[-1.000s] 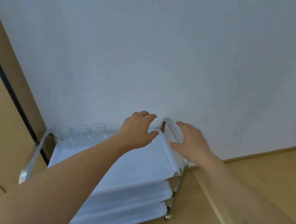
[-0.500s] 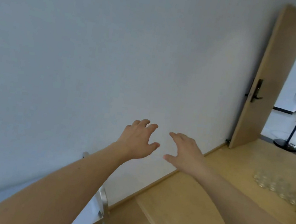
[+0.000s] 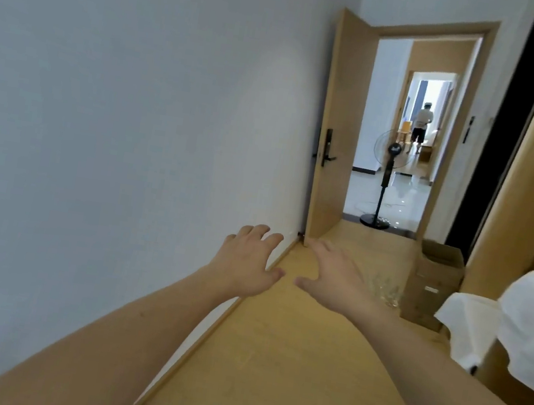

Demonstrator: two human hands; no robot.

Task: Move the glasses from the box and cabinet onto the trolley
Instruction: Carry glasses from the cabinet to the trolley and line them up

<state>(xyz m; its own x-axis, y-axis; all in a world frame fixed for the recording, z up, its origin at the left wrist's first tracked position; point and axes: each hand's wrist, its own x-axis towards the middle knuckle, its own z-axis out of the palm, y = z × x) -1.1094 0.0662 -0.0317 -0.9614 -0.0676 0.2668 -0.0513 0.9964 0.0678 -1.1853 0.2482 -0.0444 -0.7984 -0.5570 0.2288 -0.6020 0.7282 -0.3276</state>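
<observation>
Wooden flooring ran beside a plain white wall toward an open door, behind which a standing fan was seen. A cardboard box stood on the floor near the right side of this door. Just left of the box, a group of clear glasses stood on the floor; they were blurred and could not be counted. The trolley was not in view.

Both arms were stretched forward. The left hand had its fingers spread and relaxed and held nothing. The right hand was also spread and empty, and in the picture it lay just left of the glasses but did not touch them.

The step appeared to be the reach for the next glasses. To do it well, the person should probably go near the box first, bend low, and grip each glass around its body, one in each hand, without knocking the neighbours.
</observation>
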